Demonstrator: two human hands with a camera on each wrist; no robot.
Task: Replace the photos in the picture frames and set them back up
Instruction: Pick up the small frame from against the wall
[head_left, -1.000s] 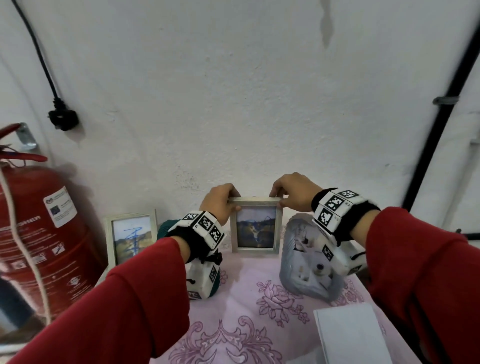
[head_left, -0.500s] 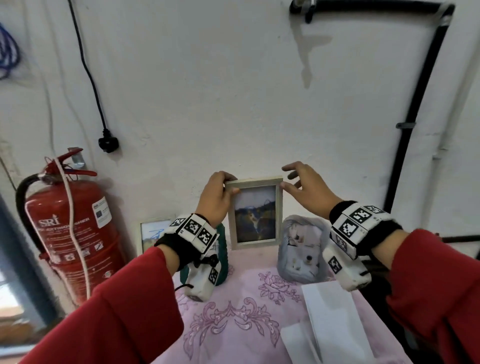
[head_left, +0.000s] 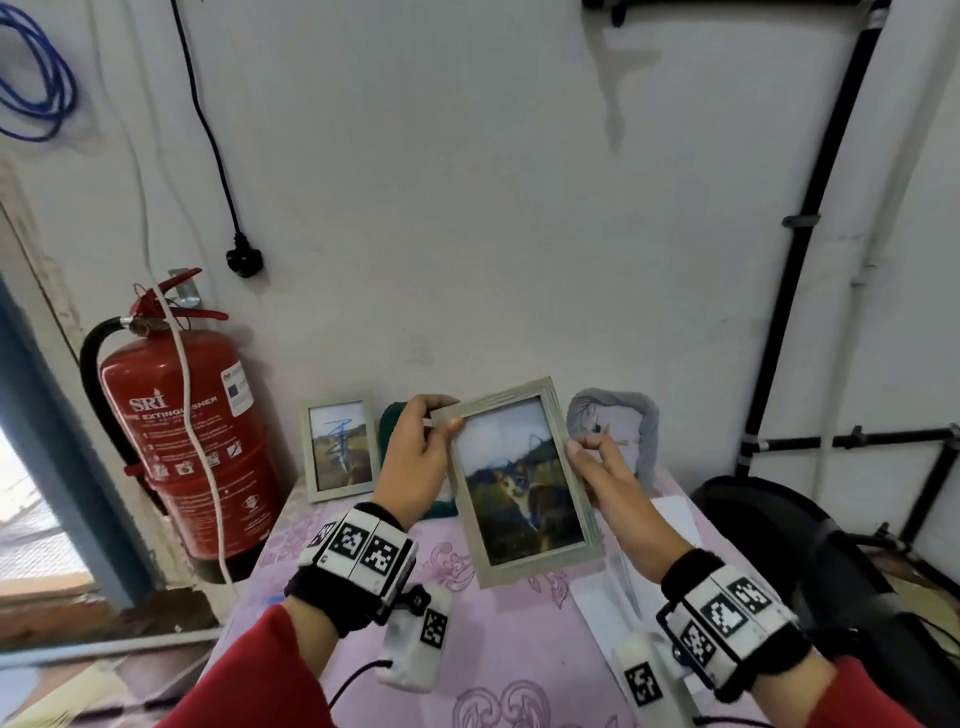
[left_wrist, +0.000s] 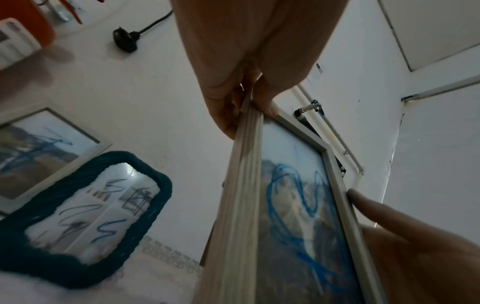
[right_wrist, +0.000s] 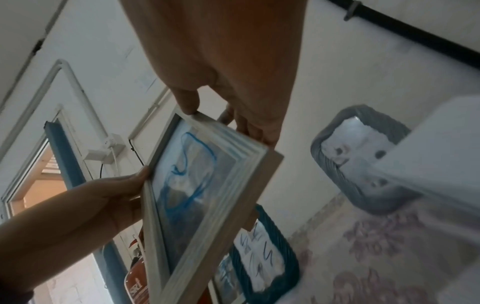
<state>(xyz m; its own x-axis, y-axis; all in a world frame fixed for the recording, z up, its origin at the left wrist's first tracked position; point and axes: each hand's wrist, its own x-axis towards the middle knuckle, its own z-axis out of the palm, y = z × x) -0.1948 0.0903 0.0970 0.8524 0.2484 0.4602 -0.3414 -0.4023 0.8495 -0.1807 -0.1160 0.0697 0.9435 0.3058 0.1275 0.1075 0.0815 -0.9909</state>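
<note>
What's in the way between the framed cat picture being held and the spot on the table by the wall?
Nothing visible blocks it. The left hand and right hand hold the cat frame above the table; the teal frame and grey frame flank the gap.

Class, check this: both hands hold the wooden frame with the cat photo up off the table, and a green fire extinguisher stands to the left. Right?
Not quite. The fire extinguisher is red, as the head view shows. The left hand and right hand do hold the cat-photo frame off the table.
</note>
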